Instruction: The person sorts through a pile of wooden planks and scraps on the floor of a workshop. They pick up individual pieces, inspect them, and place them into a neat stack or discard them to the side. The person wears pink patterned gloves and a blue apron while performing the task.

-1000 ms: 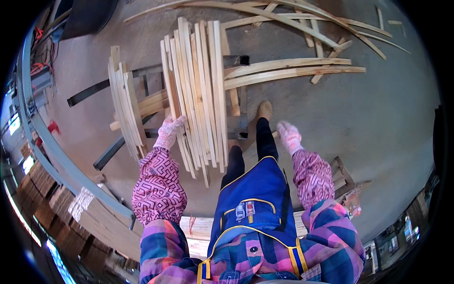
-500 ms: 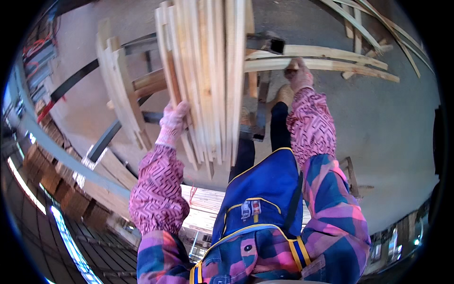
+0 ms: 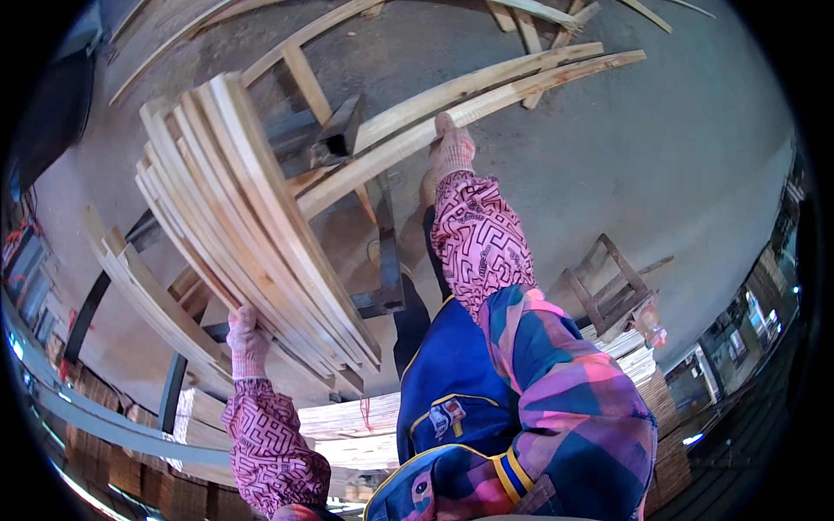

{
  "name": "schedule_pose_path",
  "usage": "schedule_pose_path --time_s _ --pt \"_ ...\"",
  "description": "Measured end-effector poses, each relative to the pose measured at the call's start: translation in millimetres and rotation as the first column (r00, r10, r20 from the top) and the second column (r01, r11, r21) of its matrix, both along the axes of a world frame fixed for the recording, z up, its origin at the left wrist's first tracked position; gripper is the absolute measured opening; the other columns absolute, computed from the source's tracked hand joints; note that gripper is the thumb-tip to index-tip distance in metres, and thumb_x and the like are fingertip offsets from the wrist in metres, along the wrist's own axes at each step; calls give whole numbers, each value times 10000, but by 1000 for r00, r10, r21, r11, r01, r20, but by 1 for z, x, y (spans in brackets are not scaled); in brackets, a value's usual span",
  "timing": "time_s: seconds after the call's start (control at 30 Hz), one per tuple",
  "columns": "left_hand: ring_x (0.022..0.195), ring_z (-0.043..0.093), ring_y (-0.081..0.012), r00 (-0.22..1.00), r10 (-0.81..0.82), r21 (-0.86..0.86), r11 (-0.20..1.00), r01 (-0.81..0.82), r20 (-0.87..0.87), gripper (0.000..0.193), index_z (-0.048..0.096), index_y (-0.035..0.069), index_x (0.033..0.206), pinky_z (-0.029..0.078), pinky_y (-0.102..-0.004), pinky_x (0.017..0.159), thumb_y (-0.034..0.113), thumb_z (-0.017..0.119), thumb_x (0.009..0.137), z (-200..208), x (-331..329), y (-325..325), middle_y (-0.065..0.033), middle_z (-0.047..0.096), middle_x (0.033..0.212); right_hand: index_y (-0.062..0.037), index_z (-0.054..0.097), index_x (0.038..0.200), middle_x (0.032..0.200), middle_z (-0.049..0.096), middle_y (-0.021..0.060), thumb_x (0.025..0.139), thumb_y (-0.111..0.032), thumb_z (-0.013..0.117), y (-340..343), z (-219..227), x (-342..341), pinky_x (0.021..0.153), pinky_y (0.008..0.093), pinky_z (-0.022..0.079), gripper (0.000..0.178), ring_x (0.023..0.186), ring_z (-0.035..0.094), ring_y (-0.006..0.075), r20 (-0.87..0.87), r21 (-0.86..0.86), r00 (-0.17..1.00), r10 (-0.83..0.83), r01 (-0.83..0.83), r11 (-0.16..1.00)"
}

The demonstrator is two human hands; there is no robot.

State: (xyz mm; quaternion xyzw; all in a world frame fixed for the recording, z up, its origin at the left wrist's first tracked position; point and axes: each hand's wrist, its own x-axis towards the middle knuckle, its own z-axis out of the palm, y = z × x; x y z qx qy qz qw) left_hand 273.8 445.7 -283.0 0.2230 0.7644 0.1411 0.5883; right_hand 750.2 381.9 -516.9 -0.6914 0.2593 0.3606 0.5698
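A thick bundle of long pale wooden strips lies across a dark metal frame, left of centre. My left hand, in a light knitted glove, is closed at the near left edge of the bundle, its fingers partly hidden. My right hand, also gloved, grips a single long wooden strip that slants out to the far right. The near end of this strip passes by the bundle. Just beyond it runs a second wooden strip, nearly parallel.
A smaller stack of strips rests on the frame at the left. Loose strips lie on the floor farther off. A small wooden stool stands at the right. Piled boards are close to my body, beside my blue apron.
The view has turned rightward, so the bundle and frame now appear farther left and tilted. My right hand keeps its hold on the strip, and my left hand stays at the bundle's edge.
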Motion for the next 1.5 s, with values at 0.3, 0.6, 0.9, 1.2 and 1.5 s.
schedule_pose_path --time_s 0.3,0.6,0.9,1.2,1.5 --pt "852 616 -142 964 -224 -98 973 211 -147 322 608 72 1144 500 -291 724 265 654 890 23 55 32 -37 643 965 6 640 1032 861 619 49 913 -285 683 -132 50 168 742 333 496 318 811 582 184 281 -103 949 -141 176 979" --pt "1189 565 -236 505 -648 396 322 860 -569 545 554 132 1335 454 -364 1016 192 734 825 91 214 15 -104 592 1304 30 642 1045 938 656 85 868 -411 712 -256 324 374 798 340 502 481 840 597 186 585 -475 803 -112 451 755" --pt "1321 418 -333 -178 -778 323 -441 838 -602 794 418 189 1413 362 -444 1096 358 761 717 210 422 -78 -115 447 1428 98 539 1222 1157 640 137 969 -287 579 -406 599 452 928 321 514 462 1028 639 228 779 -35 564 -274 475 879" --pt "879 656 -309 -266 -767 332 -525 784 -584 436 623 118 1017 528 -433 775 269 773 636 292 351 -79 -100 681 905 51 591 1115 1051 665 164 956 -266 594 -447 615 376 1006 428 439 355 1035 607 297 602 252 651 -462 394 884" --pt "827 651 -268 -438 -633 -193 -419 887 -638 387 607 162 910 525 -420 685 332 794 616 341 116 -121 -63 645 847 112 515 1209 1101 625 218 739 -314 775 -262 403 39 903 423 464 686 1019 594 341 190 -481 978 -86 169 860"
